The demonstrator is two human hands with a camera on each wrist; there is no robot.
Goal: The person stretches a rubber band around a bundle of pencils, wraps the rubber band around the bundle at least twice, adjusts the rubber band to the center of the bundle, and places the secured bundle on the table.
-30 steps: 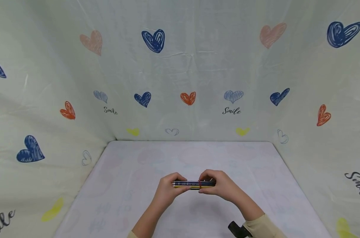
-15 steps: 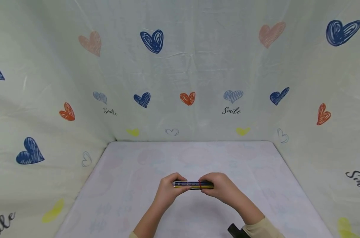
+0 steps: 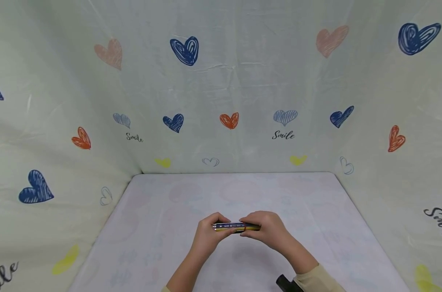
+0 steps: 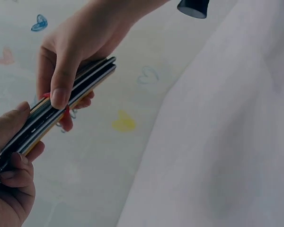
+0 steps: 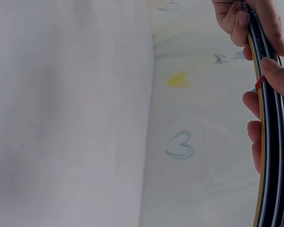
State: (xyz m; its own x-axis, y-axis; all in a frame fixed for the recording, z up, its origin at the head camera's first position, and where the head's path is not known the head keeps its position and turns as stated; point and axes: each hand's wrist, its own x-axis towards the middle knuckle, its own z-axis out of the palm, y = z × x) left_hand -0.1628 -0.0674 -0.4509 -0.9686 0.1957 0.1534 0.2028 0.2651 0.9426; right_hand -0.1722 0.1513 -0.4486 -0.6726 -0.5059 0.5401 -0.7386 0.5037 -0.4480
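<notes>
A bundle of long, striped pencils [image 3: 237, 225], dark blue with some yellow, lies level between the two hands in the head view. A red band [image 5: 260, 84] runs round it. My left hand [image 3: 207, 234] grips the left end, thumb on the near side and fingers on the far side. On the right part, my right hand [image 3: 273, 229] holds the bundle, its thumb and fingertips at the red band. The left wrist view shows the pencils [image 4: 40, 124] slanting up from the left hand to the right hand [image 4: 78, 45]. Fingers hide parts of the bundle.
A white table [image 3: 162, 194] lies below the hands. Pale cloth [image 3: 255, 81] printed with hearts and the word Smile hangs behind and at both sides. A black cylindrical piece [image 3: 288, 283] sits by the right sleeve [image 3: 319, 280].
My right hand has shifted slightly left along the bundle, its fingers now reaching past the red band. The left hand keeps its grip, almost unmoved.
</notes>
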